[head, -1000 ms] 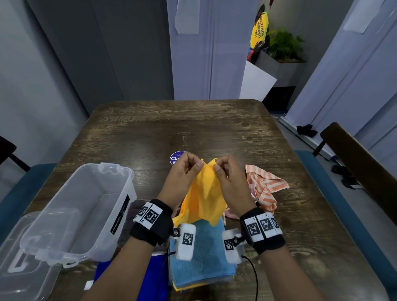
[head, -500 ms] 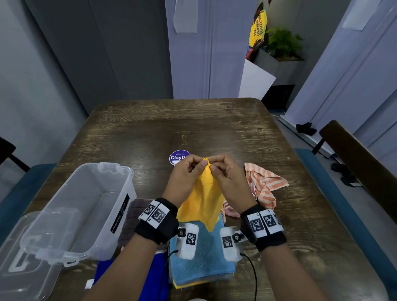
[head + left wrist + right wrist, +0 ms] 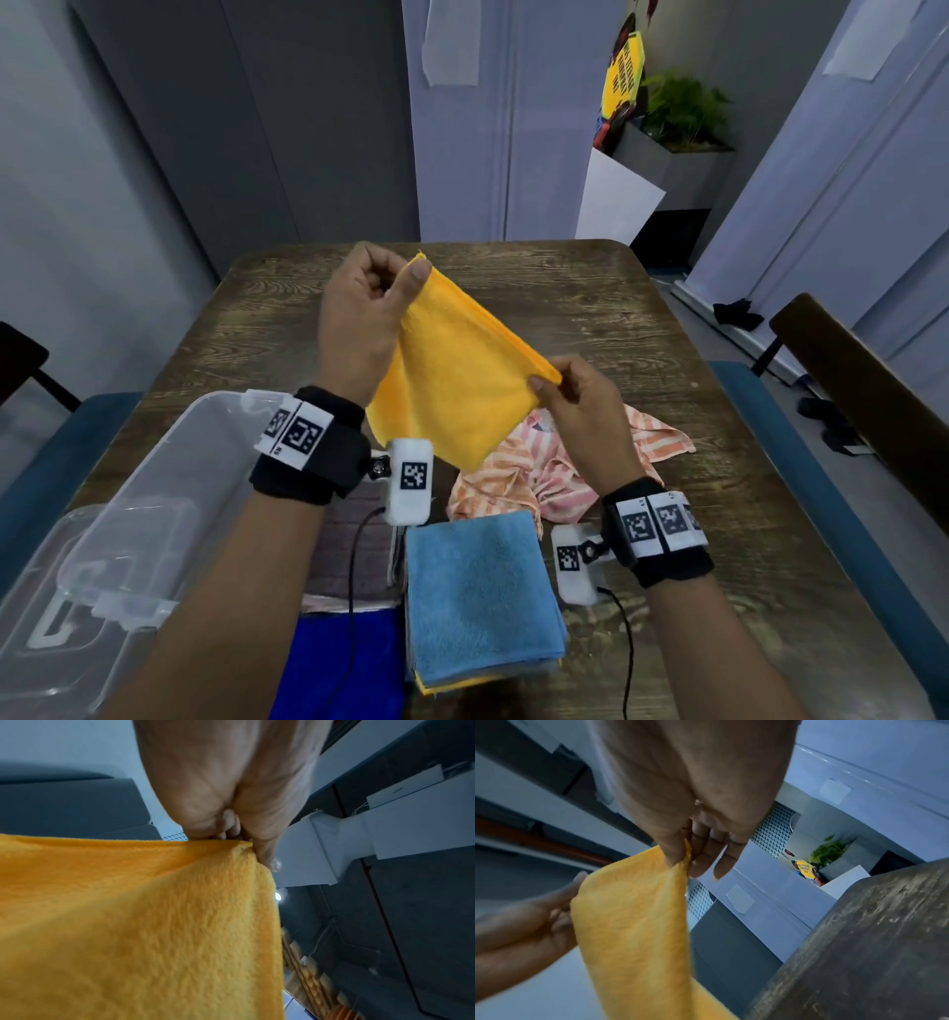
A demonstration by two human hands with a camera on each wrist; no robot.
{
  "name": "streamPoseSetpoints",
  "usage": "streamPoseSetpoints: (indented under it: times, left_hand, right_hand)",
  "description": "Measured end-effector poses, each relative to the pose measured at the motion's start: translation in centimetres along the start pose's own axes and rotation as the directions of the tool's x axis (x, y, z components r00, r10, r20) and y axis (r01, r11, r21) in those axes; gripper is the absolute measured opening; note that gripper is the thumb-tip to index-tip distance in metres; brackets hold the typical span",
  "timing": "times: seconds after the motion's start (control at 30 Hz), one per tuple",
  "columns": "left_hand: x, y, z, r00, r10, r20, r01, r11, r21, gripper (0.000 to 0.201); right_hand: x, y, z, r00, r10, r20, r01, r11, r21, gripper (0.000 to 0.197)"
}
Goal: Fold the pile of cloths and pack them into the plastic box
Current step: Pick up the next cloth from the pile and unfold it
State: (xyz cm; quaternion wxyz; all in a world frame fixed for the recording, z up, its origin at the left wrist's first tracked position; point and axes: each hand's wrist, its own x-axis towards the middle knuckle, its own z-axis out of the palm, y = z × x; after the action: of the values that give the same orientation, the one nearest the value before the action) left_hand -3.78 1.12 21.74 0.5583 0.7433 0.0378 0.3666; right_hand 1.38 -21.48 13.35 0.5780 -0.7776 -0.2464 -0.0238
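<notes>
Left grip [image 3: 359, 318], right grip [image 3: 585, 411] pinch yellow cloth [image 3: 452, 375] over wooden table [image 3: 590, 318] (grey walls [image 3: 205, 128]).

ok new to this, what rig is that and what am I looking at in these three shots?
No robot here: a person works with bare hands, wearing a head camera and a small white camera on each wrist. The wide picture is the head view, looking down at a wooden table. The other two look along each hand from its wrist. The left hand and right hand each pinch a corner of a yellow cloth, holding it stretched in the air between them. On the table: a clear plastic box on the left, which looks empty; a stack of folded cloths with a light blue one on top; a crumpled striped cloth; a dark blue cloth.
</notes>
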Motion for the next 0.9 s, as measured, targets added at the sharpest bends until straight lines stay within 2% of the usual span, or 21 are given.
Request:
streamPoseSetpoints:
  times: [0.1,0.2,0.3,0.4,0.57,0.63,0.7,0.77,0.8,0.83,0.9]
  left_hand:
    - [0.0,-0.5,-0.7,0.999,-0.031,0.037,0.031,0.999,-0.011,0.018]
    - [-1.1,-1.3,-0.8,0.992,-0.059,0.112,0.053,0.997,0.057,0.022]
    - [-1.9,-1.8,-0.5,0.986,-0.113,0.119,0.103,0.991,0.084,0.018]
    - [-2.3,-2.5,-0.5,0.983,-0.152,0.103,0.140,0.984,0.110,0.019]
    - [-2.6,-2.7,-0.8,0.985,-0.152,0.082,0.143,0.984,0.102,0.006]
    - [-2.6,-2.5,-0.9,0.987,-0.155,0.051,0.149,0.982,0.113,0.013]
    - [-2.4,-2.7,-1.2,0.988,-0.151,0.014,0.145,0.967,0.210,0.022]
    - [-2.1,-2.9,-1.3,0.995,-0.099,-0.008,0.093,0.899,0.427,0.028]
    - [-2.1,-2.9,-1.1,0.999,-0.049,0.018,0.032,0.855,0.517,0.032]
    - [-2.3,-2.7,-0.6,0.996,0.002,0.089,-0.052,0.822,0.567,0.039]
    - [-3.0,-2.4,1.2,0.953,0.052,0.298,-0.220,0.794,0.567,0.054]
  right_hand:
    - [1.2,-1.1,-1.1,0.993,-0.022,-0.119,0.035,0.994,0.100,0.013]
    - [2.2,-2.3,-2.0,0.984,-0.047,-0.171,0.084,0.973,0.216,0.011]
    - [2.8,-2.9,-2.2,0.977,-0.091,-0.194,0.117,0.985,0.130,0.015]
    - [3.1,-2.8,-2.2,0.980,-0.093,-0.173,0.116,0.985,0.127,0.012]
    - [3.0,-2.7,-2.1,0.997,0.048,-0.064,-0.023,0.937,0.347,0.024]
    - [2.8,-3.2,-2.0,0.999,0.042,-0.020,-0.032,0.934,0.357,0.019]
    - [2.8,-3.7,-1.9,0.999,0.034,0.030,-0.042,0.933,0.358,0.020]
    - [2.8,-4.0,-1.6,0.994,0.041,0.099,-0.075,0.929,0.361,0.023]
    - [2.8,-4.2,-1.4,0.990,0.047,0.134,-0.092,0.929,0.358,0.022]
    - [2.7,-4.3,-1.1,0.984,0.050,0.168,-0.107,0.930,0.351,0.021]
    - [2.5,-4.3,-0.5,0.973,0.058,0.221,-0.133,0.930,0.342,0.018]
